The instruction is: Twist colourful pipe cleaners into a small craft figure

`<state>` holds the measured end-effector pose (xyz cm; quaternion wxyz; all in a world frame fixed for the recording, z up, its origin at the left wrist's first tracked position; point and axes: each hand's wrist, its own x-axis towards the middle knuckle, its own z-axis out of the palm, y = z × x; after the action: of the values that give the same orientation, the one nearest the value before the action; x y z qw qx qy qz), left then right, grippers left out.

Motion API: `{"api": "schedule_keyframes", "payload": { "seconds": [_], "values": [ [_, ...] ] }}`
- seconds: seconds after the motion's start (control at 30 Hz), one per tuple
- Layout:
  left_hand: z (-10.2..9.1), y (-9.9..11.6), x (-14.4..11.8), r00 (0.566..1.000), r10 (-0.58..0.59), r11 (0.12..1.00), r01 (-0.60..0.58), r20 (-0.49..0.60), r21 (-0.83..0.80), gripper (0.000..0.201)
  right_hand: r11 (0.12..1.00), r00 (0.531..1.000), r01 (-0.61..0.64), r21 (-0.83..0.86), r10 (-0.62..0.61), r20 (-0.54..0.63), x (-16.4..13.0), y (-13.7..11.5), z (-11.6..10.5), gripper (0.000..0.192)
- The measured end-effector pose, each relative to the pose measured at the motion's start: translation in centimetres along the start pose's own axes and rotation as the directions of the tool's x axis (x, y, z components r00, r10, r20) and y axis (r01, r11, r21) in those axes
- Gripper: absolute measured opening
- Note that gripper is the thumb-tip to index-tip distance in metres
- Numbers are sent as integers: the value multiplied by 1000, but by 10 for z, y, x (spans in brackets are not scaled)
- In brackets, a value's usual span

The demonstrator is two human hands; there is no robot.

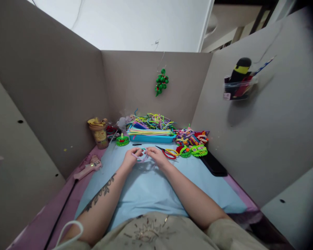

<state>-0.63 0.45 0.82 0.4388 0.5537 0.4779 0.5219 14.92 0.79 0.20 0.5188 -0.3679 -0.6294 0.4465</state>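
Between my hands is a bent, looped pipe cleaner (138, 158) in lilac, with a bit of teal beside it. My left hand (131, 156) pinches it on the left side. Close by, with the fingertips almost meeting those of the left, my right hand (155, 154) grips the right side of the loops. The exact finger contact is small and partly hidden. Scissors (170, 152) with red and yellow handles lie just beyond my right hand. A short black pipe cleaner piece (137, 144) rests on the light blue cloth (151, 187) past my left hand.
A blue tray (152, 139) full of pipe cleaners stands at the back. Green figures (122, 140) and colourful ones (190, 137) flank it. A pink glue gun (88, 169) and a cup (99, 135) are left; a black flat case (214, 163) lies right. Grey panels surround the table.
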Motion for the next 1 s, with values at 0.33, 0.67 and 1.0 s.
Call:
{"api": "schedule_keyframes", "payload": {
  "seconds": [0.33, 0.67, 1.0],
  "values": [
    [7, 2, -5, 990, 59, 997, -53, 127, -53, 33, 997, 996, -82, -1, 82, -35, -2, 4, 6, 23],
    [5, -4, -2, 995, -12, 997, 20, 104, -78, 34, 974, 998, 2, -228, -16, -59, -3, 8, 10, 13],
    [-13, 8, 5, 931, -246, 625, 365, 270, -690, 18, 992, 991, 95, 82, -86, -98, -3, -4, 3, 26]
  ]
}}
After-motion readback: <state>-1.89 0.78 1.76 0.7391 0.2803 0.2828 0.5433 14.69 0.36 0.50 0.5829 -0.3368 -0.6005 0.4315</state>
